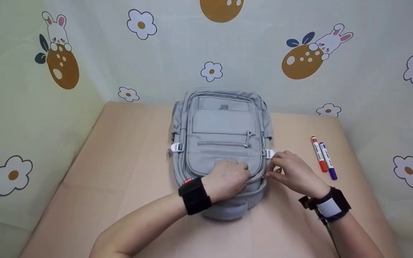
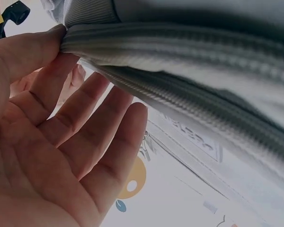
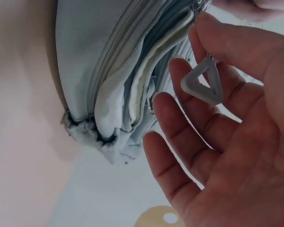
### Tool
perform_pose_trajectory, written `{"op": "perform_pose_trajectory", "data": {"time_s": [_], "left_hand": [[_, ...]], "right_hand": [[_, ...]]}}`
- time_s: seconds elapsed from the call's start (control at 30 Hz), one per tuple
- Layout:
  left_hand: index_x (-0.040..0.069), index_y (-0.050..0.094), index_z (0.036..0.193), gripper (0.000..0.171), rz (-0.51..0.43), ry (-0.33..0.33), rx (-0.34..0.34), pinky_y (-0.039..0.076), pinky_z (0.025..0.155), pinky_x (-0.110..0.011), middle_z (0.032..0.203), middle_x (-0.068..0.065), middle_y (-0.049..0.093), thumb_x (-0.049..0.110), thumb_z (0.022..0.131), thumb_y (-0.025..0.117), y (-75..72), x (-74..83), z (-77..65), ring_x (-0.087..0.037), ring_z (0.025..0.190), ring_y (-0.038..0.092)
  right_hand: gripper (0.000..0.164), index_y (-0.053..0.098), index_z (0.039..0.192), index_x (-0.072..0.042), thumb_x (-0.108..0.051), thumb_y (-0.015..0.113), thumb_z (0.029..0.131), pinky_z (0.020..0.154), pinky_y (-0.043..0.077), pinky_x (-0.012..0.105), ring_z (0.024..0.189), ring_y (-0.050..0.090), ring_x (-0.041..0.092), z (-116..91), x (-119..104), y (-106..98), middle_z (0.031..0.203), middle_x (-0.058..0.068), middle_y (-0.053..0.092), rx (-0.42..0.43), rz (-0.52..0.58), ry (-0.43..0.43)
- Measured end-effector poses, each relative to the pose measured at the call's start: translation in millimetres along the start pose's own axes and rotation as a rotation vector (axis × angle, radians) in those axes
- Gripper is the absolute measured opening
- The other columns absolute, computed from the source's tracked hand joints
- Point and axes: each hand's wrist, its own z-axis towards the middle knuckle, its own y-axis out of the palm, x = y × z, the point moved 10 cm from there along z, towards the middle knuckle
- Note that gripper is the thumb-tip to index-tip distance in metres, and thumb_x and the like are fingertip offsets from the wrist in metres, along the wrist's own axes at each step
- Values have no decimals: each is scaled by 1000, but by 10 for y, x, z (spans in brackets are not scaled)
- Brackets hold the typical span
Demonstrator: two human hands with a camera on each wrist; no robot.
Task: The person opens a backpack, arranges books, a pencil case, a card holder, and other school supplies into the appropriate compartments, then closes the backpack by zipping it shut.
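Observation:
A grey backpack (image 1: 224,122) lies front side up on the table, its small front zipper and white side buckles showing in the head view. Across its lower front reaches my left hand (image 1: 228,179). In the left wrist view, thumb and forefinger pinch the zippered fabric edge (image 2: 180,52), the other fingers (image 2: 118,142) spread below it. My right hand (image 1: 296,172) is at the bag's lower right side. Its thumb and forefinger pinch a zipper pull, whose grey triangular tab (image 3: 201,95) hangs against the fingers. Beside it the main zipper gapes, showing folded lining (image 3: 142,90).
A red marker (image 1: 317,152) and a purple marker (image 1: 327,159) lie side by side on the table (image 1: 127,150), right of the backpack. Behind and beside the table hangs a pale cloth (image 1: 170,61) printed with flowers and rabbits. Both wrists wear black straps (image 1: 195,196).

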Motion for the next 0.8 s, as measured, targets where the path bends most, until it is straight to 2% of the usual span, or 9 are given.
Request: {"op": "perform_pose_trajectory", "data": {"time_s": [0.2,0.4,0.57,0.73,0.8], "left_hand": [[17,74,95,17,21,-9,7,50,55,-33,91,3,63,33,95,69,-3,-3,4,-17,73,61],[16,74,97,19,1,1,-8,49,55,-33,92,2,63,34,96,69,15,9,13,-18,74,60],[15,75,97,18,-6,1,-23,48,54,-33,91,2,62,32,95,69,21,8,22,-18,74,59],[15,74,93,14,10,-3,-46,48,51,-33,88,1,62,27,94,67,1,24,62,-18,71,58],[16,74,96,13,32,-3,-55,49,52,-32,90,1,63,26,93,67,-9,51,85,-17,72,58]], "right_hand": [[15,70,86,-21,-19,85,84,76,39,37,84,52,16,38,20,-43,88,-11,64,49,-36,-39],[11,76,90,-19,-13,84,84,72,39,34,77,51,12,49,79,4,80,-15,66,17,63,16],[12,80,92,-18,-11,84,84,70,41,32,76,50,12,33,83,70,79,-16,66,0,93,40],[13,80,89,-20,-11,85,82,69,41,31,76,50,11,-3,51,95,79,-18,66,13,73,15],[12,78,89,-20,-12,84,82,70,42,32,77,51,11,-18,29,90,82,-16,66,26,45,-6]]}}
